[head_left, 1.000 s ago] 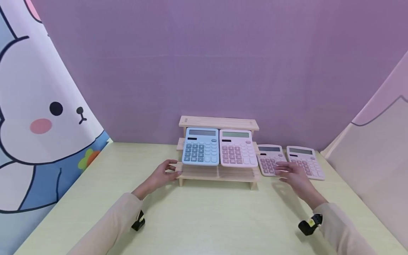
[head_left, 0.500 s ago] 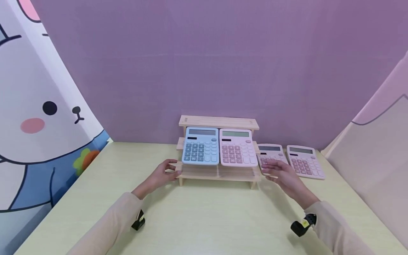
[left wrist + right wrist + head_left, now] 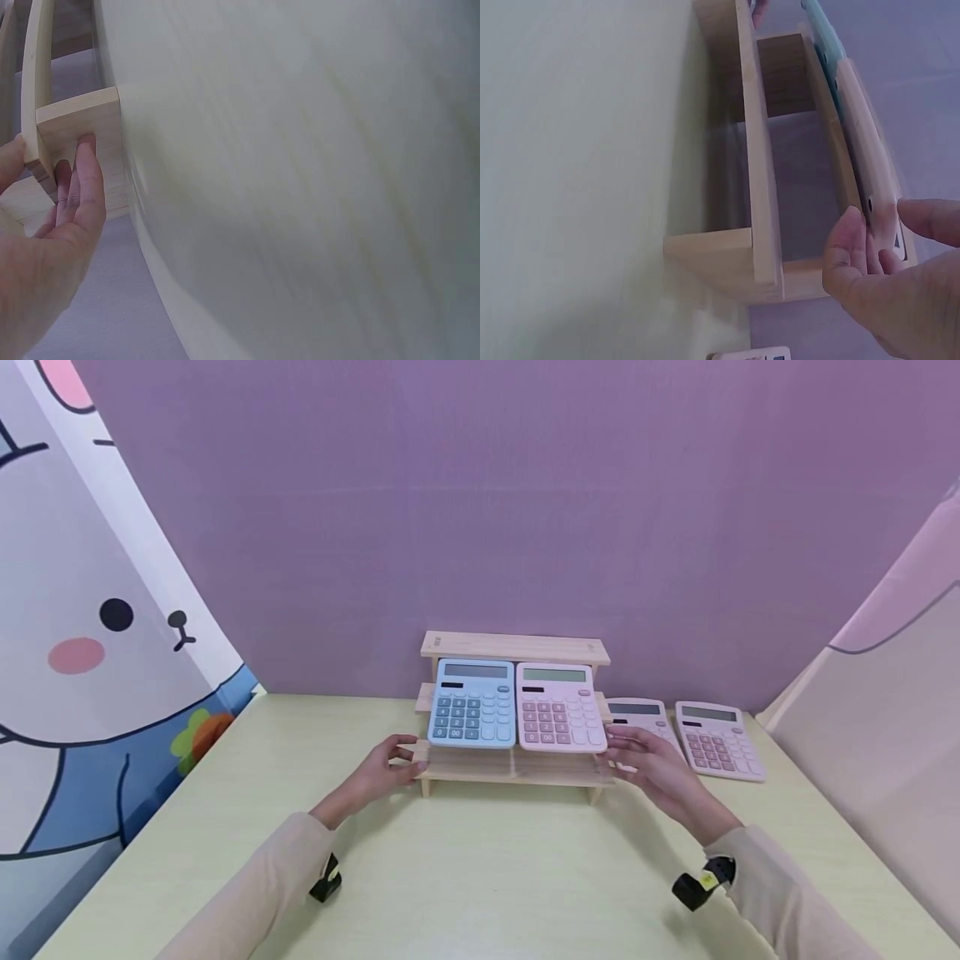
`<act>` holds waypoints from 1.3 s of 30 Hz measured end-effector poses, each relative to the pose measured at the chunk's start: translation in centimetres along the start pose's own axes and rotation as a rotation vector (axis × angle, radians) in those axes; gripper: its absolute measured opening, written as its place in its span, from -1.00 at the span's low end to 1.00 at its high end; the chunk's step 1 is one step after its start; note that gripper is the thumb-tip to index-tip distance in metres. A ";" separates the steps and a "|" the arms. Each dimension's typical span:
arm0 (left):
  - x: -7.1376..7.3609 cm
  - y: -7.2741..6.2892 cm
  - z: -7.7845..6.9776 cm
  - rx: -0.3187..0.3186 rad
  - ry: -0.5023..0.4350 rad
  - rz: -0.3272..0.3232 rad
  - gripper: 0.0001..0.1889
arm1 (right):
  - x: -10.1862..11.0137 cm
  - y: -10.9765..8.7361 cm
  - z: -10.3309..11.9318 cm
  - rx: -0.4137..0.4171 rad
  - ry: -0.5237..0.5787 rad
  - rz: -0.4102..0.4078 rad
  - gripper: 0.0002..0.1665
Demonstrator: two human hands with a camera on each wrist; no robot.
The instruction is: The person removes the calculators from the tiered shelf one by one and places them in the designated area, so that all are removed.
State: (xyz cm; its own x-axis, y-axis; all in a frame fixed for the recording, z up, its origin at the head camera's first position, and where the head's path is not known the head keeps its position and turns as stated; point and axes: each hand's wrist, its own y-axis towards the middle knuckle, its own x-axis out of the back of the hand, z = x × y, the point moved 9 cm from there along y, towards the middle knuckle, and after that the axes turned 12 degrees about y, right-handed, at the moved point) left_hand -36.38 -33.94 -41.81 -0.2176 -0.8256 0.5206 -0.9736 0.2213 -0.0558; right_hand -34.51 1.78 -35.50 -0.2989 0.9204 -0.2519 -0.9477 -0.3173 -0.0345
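Observation:
A tiered wooden rack carries a blue calculator and, at its right, a pink calculator, both leaning back on the middle tier. My left hand holds the left end of the lowest shelf; in the left wrist view its thumb lies on the shelf and its fingers reach under, against the side leg. At the pink calculator's lower right corner is my right hand. In the right wrist view the thumb touches the calculator's front, while the other fingers curl behind its lower edge.
Two more pink calculators lie on the table right of the rack: one partly hidden by my right hand, another farther right. A purple backdrop rises behind the table. Printed cloths flank both sides.
My right hand has moved left from above the calculators on the table to the pink calculator on the rack. The left hand and the calculators have stayed in place.

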 end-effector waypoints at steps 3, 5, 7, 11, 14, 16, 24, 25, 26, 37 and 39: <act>0.0 0.0 0.1 -0.001 -0.003 0.003 -0.38 | -0.4 0.0 0.2 -0.002 0.021 -0.007 -0.41; 0.0 0.0 0.1 0.000 -0.004 0.005 -0.37 | -0.6 0.1 0.3 -0.002 0.035 -0.014 -0.41; 0.0 0.1 0.2 0.001 -0.006 0.005 -0.37 | -0.8 0.1 0.3 0.000 0.043 -0.020 -0.41; 0.1 0.1 0.3 0.017 -0.008 -0.003 -0.37 | -1.1 0.3 0.2 -0.003 0.053 -0.029 -0.36; 0.0 0.0 0.2 0.019 -0.007 -0.003 -0.37 | -1.3 0.3 0.1 -0.005 0.053 -0.035 -0.34; 0.0 0.0 0.2 0.020 -0.009 -0.002 -0.37 | -1.4 0.3 0.1 -0.008 0.055 -0.039 -0.34; 0.0 -0.1 -0.1 0.010 -0.003 0.007 -0.38 | -1.4 0.4 0.1 -0.012 0.078 -0.064 -0.34; 0.0 -0.2 -0.2 0.009 -0.004 0.010 -0.38 | -1.3 0.5 0.0 -0.012 0.083 -0.068 -0.34; 0.0 -0.3 -0.4 0.009 -0.003 0.013 -0.38 | -1.3 0.5 0.0 -0.013 0.089 -0.070 -0.34; 0.1 -0.4 -0.4 0.008 0.002 0.001 -0.39 | -1.2 0.6 0.0 -0.001 0.171 -0.094 -0.34; 0.1 -0.3 -0.3 0.006 0.007 -0.004 -0.38 | -1.3 0.5 0.0 0.004 0.185 -0.097 -0.34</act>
State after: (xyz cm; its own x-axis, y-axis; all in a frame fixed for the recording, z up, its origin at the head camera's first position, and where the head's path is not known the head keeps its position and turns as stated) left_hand -36.13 -33.90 -41.54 -0.2130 -0.8230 0.5266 -0.9749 0.2148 -0.0586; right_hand -34.63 0.45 -35.21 -0.1813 0.8888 -0.4209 -0.9716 -0.2280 -0.0631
